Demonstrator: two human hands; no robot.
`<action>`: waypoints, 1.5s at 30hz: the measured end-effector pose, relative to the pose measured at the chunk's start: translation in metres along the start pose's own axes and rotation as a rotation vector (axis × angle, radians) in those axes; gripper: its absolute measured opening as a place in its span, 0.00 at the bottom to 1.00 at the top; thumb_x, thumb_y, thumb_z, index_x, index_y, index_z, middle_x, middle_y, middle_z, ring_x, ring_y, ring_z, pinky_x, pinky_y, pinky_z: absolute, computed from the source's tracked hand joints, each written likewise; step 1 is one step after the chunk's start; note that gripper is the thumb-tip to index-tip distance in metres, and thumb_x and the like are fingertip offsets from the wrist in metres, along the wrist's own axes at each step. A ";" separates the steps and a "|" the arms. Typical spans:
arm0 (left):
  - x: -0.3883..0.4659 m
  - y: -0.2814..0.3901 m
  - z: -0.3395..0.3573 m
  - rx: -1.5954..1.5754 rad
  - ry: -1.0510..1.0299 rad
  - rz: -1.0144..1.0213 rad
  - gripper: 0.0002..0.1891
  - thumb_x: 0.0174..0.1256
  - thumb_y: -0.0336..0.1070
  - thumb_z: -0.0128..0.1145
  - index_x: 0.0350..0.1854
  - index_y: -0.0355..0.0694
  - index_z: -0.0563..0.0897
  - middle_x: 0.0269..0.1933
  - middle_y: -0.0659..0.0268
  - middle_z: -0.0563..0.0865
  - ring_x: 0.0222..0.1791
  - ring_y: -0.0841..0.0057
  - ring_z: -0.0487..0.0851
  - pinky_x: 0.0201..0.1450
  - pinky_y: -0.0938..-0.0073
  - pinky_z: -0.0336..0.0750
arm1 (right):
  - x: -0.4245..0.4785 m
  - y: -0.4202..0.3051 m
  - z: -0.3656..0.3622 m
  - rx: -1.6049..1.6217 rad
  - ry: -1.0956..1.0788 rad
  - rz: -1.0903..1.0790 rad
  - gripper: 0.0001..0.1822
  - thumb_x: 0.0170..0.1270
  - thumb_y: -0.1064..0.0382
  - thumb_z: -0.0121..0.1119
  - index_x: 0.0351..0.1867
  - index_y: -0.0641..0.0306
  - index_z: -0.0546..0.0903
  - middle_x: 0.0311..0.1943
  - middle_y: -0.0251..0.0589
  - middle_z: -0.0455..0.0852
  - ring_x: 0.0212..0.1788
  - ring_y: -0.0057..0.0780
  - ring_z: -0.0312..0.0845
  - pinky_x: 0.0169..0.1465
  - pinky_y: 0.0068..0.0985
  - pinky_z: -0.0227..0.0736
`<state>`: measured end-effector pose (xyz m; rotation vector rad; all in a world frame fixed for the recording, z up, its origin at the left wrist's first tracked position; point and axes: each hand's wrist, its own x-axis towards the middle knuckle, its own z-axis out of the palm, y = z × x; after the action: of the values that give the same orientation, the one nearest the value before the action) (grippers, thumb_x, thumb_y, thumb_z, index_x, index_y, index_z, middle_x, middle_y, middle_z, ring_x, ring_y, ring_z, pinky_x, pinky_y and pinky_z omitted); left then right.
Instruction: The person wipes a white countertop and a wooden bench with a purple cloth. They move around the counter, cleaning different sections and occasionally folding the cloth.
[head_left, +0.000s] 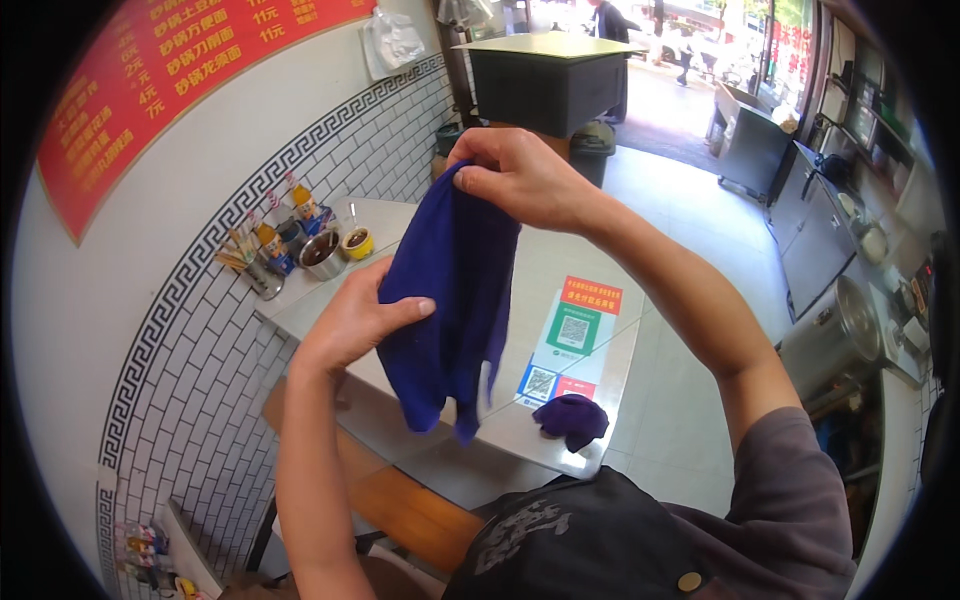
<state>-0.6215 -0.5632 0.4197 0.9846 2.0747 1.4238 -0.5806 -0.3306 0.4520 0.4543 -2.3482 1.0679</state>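
Observation:
A dark blue cloth (442, 300) hangs in folds in front of me, above a pale table (540, 255). My right hand (510, 176) pinches its top corner between thumb and fingers. Lower down, my left hand (367, 311) grips the cloth's left edge, the thumb lying across the front and the fingers mostly hidden behind it. The free ends dangle below, apart from my hands. A second cloth, purple and crumpled (571, 421), lies on the table's near right corner beside a payment-code sheet (577, 330).
Along the tiled wall stand a metal cup of chopsticks (262, 279), drink bottles (304, 196), a steel pot of dark sauce (322, 253) and a yellow bowl (358, 243). A wooden bench (412, 510) sits at the near side. Ahead is a dark box-like counter (540, 86); a person (611, 26) stands beyond it.

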 end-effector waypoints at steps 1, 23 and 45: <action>-0.007 -0.001 -0.014 0.031 -0.026 -0.080 0.22 0.57 0.34 0.63 0.54 0.31 0.76 0.42 0.66 0.84 0.40 0.82 0.80 0.48 0.79 0.74 | 0.004 0.001 0.002 -0.028 0.021 -0.032 0.09 0.61 0.65 0.54 0.38 0.70 0.79 0.30 0.40 0.81 0.33 0.22 0.76 0.41 0.21 0.72; -0.078 -0.167 0.005 0.349 0.359 -0.004 0.10 0.56 0.33 0.61 0.39 0.33 0.83 0.36 0.56 0.86 0.37 0.69 0.84 0.43 0.74 0.76 | -0.134 0.170 0.087 0.201 0.041 0.536 0.08 0.47 0.77 0.54 0.31 0.67 0.78 0.27 0.31 0.79 0.34 0.18 0.72 0.42 0.19 0.68; -0.051 -0.336 0.033 0.323 0.698 -0.428 0.32 0.56 0.33 0.62 0.64 0.36 0.65 0.59 0.49 0.72 0.60 0.57 0.68 0.65 0.62 0.61 | -0.176 0.238 0.221 -0.684 -0.304 0.890 0.26 0.53 0.47 0.66 0.43 0.67 0.75 0.49 0.53 0.77 0.49 0.50 0.75 0.51 0.36 0.71</action>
<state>-0.6697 -0.6549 0.0942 0.0852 2.8546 1.3333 -0.6248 -0.3344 0.0857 -0.7990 -3.0500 0.4253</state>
